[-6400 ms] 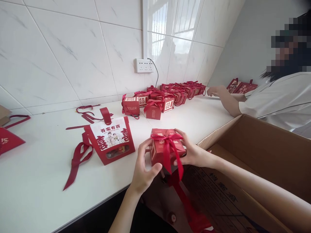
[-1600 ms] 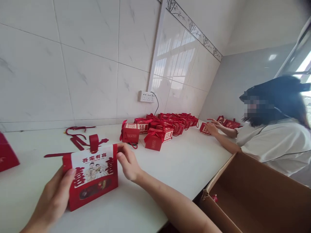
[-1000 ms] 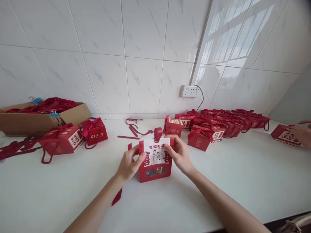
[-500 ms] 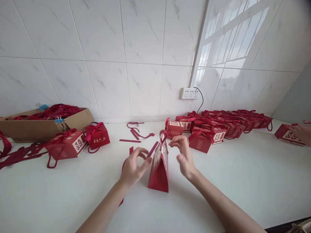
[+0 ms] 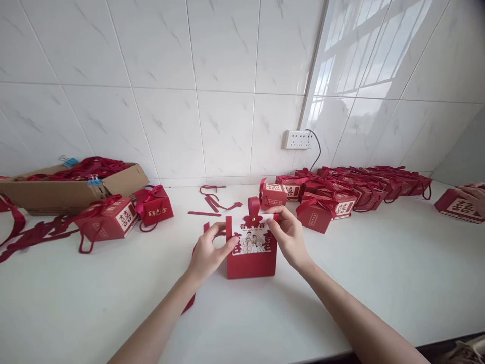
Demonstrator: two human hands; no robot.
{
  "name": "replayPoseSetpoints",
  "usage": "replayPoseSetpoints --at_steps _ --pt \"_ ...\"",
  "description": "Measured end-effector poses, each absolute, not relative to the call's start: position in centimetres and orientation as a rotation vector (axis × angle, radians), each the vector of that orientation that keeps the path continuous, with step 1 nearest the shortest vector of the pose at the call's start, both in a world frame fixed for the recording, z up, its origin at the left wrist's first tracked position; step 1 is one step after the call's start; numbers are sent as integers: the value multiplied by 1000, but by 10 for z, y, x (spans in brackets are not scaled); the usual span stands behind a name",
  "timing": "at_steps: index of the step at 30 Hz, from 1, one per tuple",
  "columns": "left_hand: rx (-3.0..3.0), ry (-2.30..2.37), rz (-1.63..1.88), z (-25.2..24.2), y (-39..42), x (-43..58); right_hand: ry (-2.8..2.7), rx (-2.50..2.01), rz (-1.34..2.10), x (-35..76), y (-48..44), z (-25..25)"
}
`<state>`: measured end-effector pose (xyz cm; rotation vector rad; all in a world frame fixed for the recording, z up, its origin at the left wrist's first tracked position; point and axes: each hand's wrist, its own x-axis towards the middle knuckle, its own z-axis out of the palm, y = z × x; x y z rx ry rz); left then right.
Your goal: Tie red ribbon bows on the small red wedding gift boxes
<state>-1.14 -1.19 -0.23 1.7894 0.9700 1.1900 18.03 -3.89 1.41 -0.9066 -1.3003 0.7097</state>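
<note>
A red gift box point(image 5: 251, 266) with a white printed panel stands upright in front of me, its picture side facing me. A red strap loop point(image 5: 253, 205) rises from its top and ends in a flower-shaped tab with a gold stud. My left hand point(image 5: 211, 251) grips the box's left edge, thumb on the front panel and fingers behind. On the upper right corner, my right hand point(image 5: 290, 237) pinches the box between thumb and fingers, close to the tab. A red ribbon point(image 5: 189, 303) lies partly hidden under my left forearm.
Several finished-looking red boxes point(image 5: 314, 217) with bows stand along the wall at right. Two more boxes point(image 5: 109, 222) sit at left beside a cardboard carton point(image 5: 49, 197) of ribbons. Loose red strips point(image 5: 204, 214) lie behind. At far right, another person's hand point(image 5: 472, 196) touches a box.
The box has turned from its narrow end to its printed face. Both hands have closed in from the sides and now grip it; the strip earlier in my left hand is no longer clearly distinguishable.
</note>
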Motion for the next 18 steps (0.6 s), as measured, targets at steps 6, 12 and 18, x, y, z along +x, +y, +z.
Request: replayPoseSetpoints --at_steps 6,12,18 --pt "1802 875 1197 -2 -12 -15 -1252 -1002 658 174 -37 11" --pt "1555 742 1176 -2 -11 -21 -1114 -716 1060 176 -20 10" --pt "1558 625 593 3 -29 3 -1115 -514 1075 158 -24 8"
